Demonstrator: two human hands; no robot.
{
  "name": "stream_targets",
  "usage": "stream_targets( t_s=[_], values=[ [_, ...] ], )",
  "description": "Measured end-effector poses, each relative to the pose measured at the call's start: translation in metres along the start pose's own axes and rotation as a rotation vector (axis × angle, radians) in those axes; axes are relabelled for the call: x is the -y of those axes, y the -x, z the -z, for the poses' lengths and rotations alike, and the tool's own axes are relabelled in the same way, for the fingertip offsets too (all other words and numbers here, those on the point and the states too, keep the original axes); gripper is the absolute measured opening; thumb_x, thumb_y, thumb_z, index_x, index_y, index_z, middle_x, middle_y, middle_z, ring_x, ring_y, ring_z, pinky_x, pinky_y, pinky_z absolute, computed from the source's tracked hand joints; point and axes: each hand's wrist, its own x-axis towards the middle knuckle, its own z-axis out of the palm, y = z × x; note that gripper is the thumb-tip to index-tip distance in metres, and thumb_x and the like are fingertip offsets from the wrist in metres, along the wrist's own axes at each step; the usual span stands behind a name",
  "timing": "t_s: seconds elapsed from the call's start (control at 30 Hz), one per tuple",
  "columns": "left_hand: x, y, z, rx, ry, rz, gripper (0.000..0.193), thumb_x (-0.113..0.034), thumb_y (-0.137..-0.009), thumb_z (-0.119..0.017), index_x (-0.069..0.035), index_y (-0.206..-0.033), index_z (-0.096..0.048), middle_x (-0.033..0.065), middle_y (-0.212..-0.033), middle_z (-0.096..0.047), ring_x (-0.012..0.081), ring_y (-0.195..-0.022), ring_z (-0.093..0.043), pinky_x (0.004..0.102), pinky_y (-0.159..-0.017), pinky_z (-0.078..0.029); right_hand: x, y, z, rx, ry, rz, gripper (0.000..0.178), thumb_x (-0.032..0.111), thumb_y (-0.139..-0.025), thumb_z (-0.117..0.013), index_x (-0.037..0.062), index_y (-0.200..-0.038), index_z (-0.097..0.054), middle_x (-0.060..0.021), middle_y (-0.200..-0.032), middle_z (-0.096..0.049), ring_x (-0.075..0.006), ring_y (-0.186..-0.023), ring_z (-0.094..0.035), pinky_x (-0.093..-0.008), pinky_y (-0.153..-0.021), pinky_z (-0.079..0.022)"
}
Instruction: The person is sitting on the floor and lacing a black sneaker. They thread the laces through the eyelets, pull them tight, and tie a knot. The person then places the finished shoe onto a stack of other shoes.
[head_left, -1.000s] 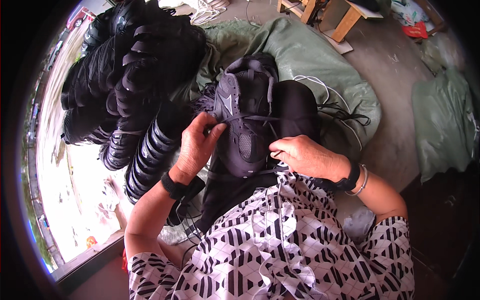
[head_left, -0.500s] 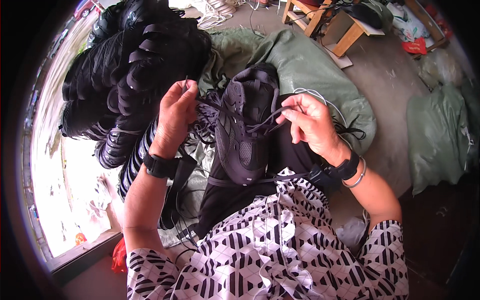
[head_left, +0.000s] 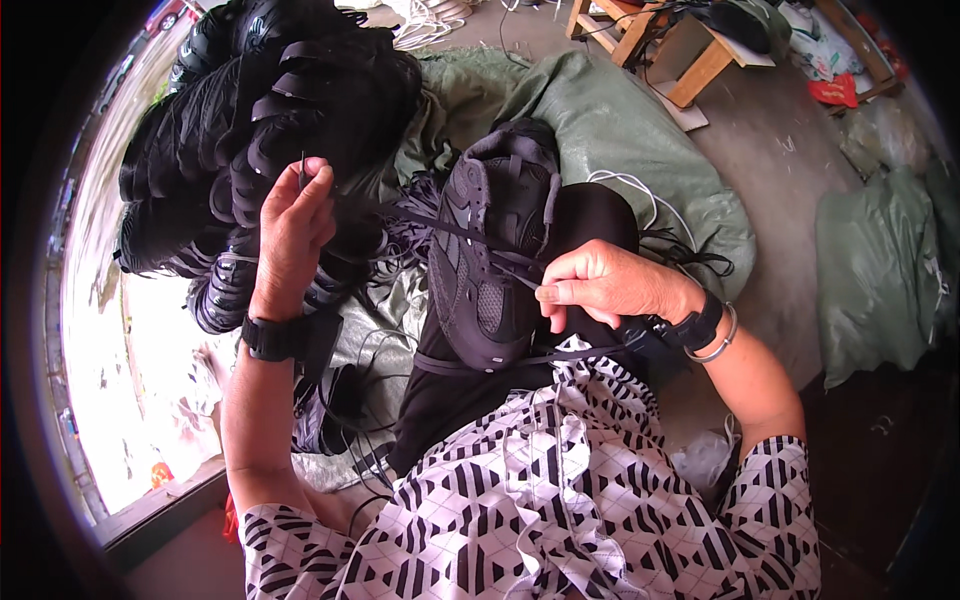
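Note:
A black sneaker [head_left: 492, 300] rests toe toward me on my lap, strapped down by a dark band across its toe. My left hand [head_left: 292, 235] is raised to the left of the sneaker, with thumb and finger pinching the tip of a black shoelace [head_left: 415, 216]. From there the lace runs taut across to the sneaker's lower eyelets. Close over the laced part, my right hand [head_left: 615, 283] pinches a thin end that looks like lace; the curled fingers partly hide it.
A large heap of black shoes [head_left: 270, 130] stands at the left. Beyond my knees spreads a green woven sack [head_left: 600, 130], with white cord on it. Another green sack [head_left: 875, 280] lies at the right, and a wooden stool [head_left: 700, 75] stands at the back.
My left hand has moved left and slightly down, drawing the lace out longer. My right hand has come down and left, closer to the sneaker's eyelets.

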Motion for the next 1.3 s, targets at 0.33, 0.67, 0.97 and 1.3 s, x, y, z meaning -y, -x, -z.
stream_targets(
  t_s=[0.33, 0.67, 0.97, 1.3],
  values=[
    [-0.027, -0.015, 0.070, -0.223, -0.013, -0.213, 0.011, -0.018, -0.097, -0.059, -0.010, -0.103, -0.062, -0.0093, -0.062, -0.033, 0.0003, -0.049, -0.026, 0.0188, -0.046, -0.021, 0.001, -0.010, 0.003, -0.729, -0.167, 0.318, 0.027, 0.022, -0.099, -0.052, -0.0015, -0.093, -0.062, -0.0123, -0.082, -0.068, -0.0089, -0.043, -0.053, -0.0225, -0.042, -0.044],
    [0.043, -0.011, 0.116, -0.270, -0.367, -0.186, 0.013, -0.022, -0.094, -0.063, -0.010, -0.097, -0.064, -0.0097, -0.069, -0.048, -0.0008, -0.053, -0.035, 0.0172, -0.045, -0.025, -0.028, 0.032, 0.012, -0.267, 0.023, 0.027, 0.038, 0.030, -0.095, -0.059, 0.0032, -0.069, -0.062, 0.0032, -0.059, -0.052, -0.0038, -0.052, -0.043, -0.0216, -0.051, -0.036],
    [0.089, 0.006, 0.051, 0.016, -0.659, 0.017, 0.026, -0.019, -0.095, -0.047, -0.001, -0.100, -0.065, 0.0024, -0.084, -0.062, 0.0113, -0.078, -0.056, 0.0243, -0.071, -0.044, -0.071, 0.047, 0.056, -0.914, 0.594, -0.045, 0.037, 0.033, -0.096, -0.053, -0.0004, -0.108, -0.065, -0.0034, -0.076, -0.063, -0.0061, -0.059, -0.054, -0.0227, -0.053, -0.044],
    [0.061, 0.050, -0.074, 0.277, -0.212, -0.154, 0.020, -0.008, -0.097, -0.058, 0.001, -0.114, -0.061, 0.0027, -0.092, -0.066, 0.0072, -0.084, -0.063, 0.0224, -0.076, -0.051, -0.023, -0.012, 0.004, -0.838, 0.092, 0.549, 0.017, -0.003, -0.087, -0.062, -0.0004, -0.104, -0.061, -0.0068, -0.075, -0.067, -0.0112, -0.068, -0.065, -0.0244, -0.063, -0.054]
  ],
)
